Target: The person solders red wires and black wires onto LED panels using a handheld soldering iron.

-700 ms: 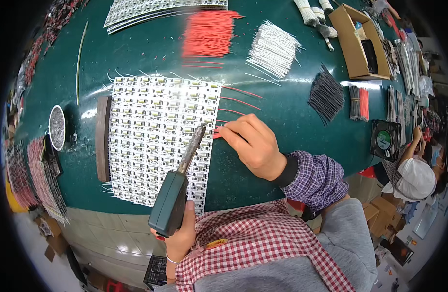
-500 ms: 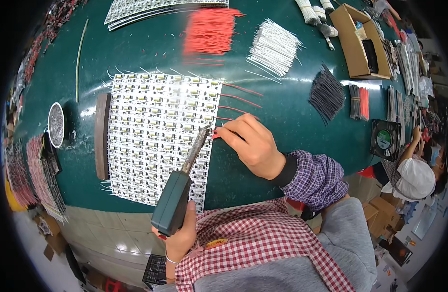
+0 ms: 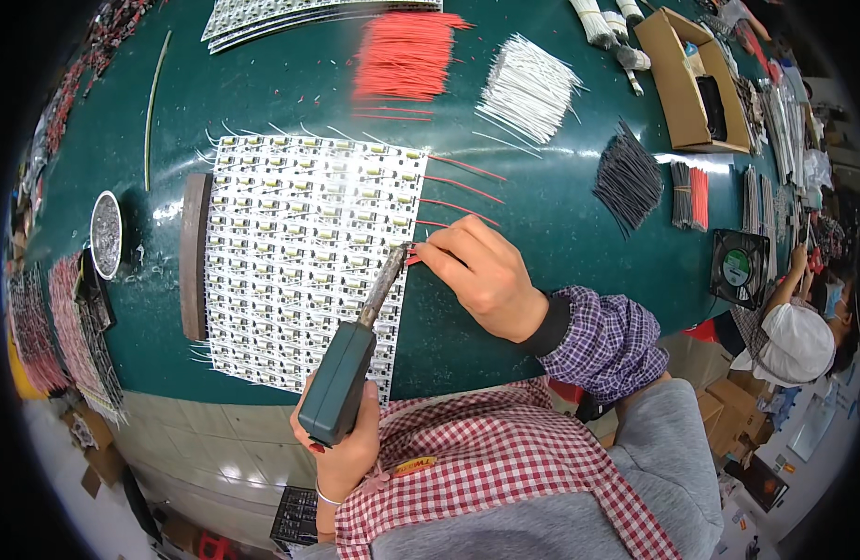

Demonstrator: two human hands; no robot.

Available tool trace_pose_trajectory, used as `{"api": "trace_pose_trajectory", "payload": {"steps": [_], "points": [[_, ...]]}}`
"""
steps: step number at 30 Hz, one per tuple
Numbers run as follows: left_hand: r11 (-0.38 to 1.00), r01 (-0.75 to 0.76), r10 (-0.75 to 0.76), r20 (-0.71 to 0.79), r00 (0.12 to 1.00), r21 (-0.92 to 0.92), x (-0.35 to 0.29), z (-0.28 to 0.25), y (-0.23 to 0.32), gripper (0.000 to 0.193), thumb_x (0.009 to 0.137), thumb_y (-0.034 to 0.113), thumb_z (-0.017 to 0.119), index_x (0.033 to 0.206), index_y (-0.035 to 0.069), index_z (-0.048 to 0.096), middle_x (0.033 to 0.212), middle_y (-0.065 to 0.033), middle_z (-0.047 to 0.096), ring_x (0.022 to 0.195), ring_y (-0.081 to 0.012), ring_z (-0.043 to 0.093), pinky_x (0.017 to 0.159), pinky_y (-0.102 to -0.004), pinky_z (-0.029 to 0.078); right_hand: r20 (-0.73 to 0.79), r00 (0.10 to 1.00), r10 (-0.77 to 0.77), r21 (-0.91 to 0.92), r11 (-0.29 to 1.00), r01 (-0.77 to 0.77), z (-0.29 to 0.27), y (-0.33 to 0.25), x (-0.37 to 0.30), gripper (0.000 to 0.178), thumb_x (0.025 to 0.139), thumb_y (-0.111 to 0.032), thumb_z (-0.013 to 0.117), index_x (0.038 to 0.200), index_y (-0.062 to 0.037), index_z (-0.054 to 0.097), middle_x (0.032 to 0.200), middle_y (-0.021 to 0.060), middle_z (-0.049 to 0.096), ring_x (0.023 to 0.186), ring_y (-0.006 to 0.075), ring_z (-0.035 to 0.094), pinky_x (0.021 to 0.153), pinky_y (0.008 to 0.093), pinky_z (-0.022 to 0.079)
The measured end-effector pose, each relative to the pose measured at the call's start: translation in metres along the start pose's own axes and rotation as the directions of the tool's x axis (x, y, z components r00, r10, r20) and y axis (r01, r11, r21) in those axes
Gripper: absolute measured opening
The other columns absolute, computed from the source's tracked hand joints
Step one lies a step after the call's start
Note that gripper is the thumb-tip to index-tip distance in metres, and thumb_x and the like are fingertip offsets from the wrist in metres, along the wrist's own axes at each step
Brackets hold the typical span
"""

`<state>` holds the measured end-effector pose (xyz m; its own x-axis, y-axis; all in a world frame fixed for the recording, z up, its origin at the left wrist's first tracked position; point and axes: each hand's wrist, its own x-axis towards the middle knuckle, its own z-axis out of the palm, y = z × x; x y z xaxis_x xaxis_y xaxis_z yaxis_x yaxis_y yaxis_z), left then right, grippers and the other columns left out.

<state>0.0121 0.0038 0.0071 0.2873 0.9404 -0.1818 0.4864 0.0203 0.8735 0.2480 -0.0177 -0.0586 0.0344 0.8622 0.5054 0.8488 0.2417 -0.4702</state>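
A white panel of small circuit boards (image 3: pixel 290 252) lies on the green table in front of me. My left hand (image 3: pixel 357 446) is wrapped round the dark green handle of a soldering iron (image 3: pixel 340 383). Its metal tip reaches the panel's right edge, close to the fingertips of my right hand (image 3: pixel 486 280). Those fingers pinch red wire (image 3: pixel 413 260) at that edge; how many pieces they hold is partly hidden. Farther up the same edge, several red wires (image 3: pixel 462 189) stick out to the right. Thin white wires stand along the panel's far edge.
A dark bar (image 3: pixel 195 257) lies along the panel's left side, with a small cup (image 3: pixel 107 235) beyond it. Piles of red wires (image 3: pixel 404 58), white wires (image 3: pixel 528 91) and black wires (image 3: pixel 628 175) lie farther back. A cardboard box (image 3: pixel 672 84) and a fan (image 3: pixel 739 268) stand at right.
The soldering iron has shifted slightly to the right, its tip now nearer the red wire at my right fingertips. My right hand stays almost where it was.
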Motion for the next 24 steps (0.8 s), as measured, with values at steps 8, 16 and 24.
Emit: {"api": "trace_pose_trajectory", "payload": {"steps": [8, 16, 24], "points": [[0.983, 0.139, -0.143, -0.024, 0.989, -0.117, -0.019, -0.005, -0.017, 0.031, 0.082, -0.002, 0.072, 0.111, -0.006, 0.061, 0.090, -0.0077, 0.065, 0.074, -0.0120, 0.058, 0.060, -0.0254, 0.047, 0.012, 1.000, 0.025, 0.001, 1.000, -0.025, -0.001, -0.002, 0.001, 0.030, 0.069, 0.000, 0.066, 0.098, 0.0057, 0.065, 0.090, 0.0110, 0.060, 0.079, 0.0246, 0.059, 0.067, 0.0327, 0.051], [0.994, 0.078, -0.077, 0.016, 0.997, -0.074, -0.023, -0.010, -0.024, 0.032, 0.084, -0.003, 0.070, 0.114, -0.005, 0.061, 0.096, -0.0087, 0.065, 0.074, -0.0120, 0.060, 0.060, -0.0247, 0.048, 0.011, 1.000, 0.017, -0.024, 1.000, -0.017, 0.000, -0.001, 0.001, 0.027, 0.069, -0.001, 0.065, 0.096, 0.0050, 0.064, 0.089, 0.0096, 0.058, 0.080, 0.0231, 0.057, 0.067, 0.0319, 0.051], [0.998, -0.047, 0.047, -0.020, 0.999, 0.034, -0.005, 0.004, -0.014, 0.012, 0.078, 0.006, 0.074, 0.084, -0.002, 0.068, 0.072, -0.0084, 0.064, 0.054, -0.0172, 0.059, 0.052, -0.0277, 0.045, -0.003, 1.000, -0.009, -0.035, 0.999, 0.009, 0.001, -0.001, 0.001, 0.025, 0.070, -0.001, 0.064, 0.095, 0.0048, 0.063, 0.087, 0.0088, 0.057, 0.080, 0.0223, 0.055, 0.068, 0.0316, 0.050]]}}
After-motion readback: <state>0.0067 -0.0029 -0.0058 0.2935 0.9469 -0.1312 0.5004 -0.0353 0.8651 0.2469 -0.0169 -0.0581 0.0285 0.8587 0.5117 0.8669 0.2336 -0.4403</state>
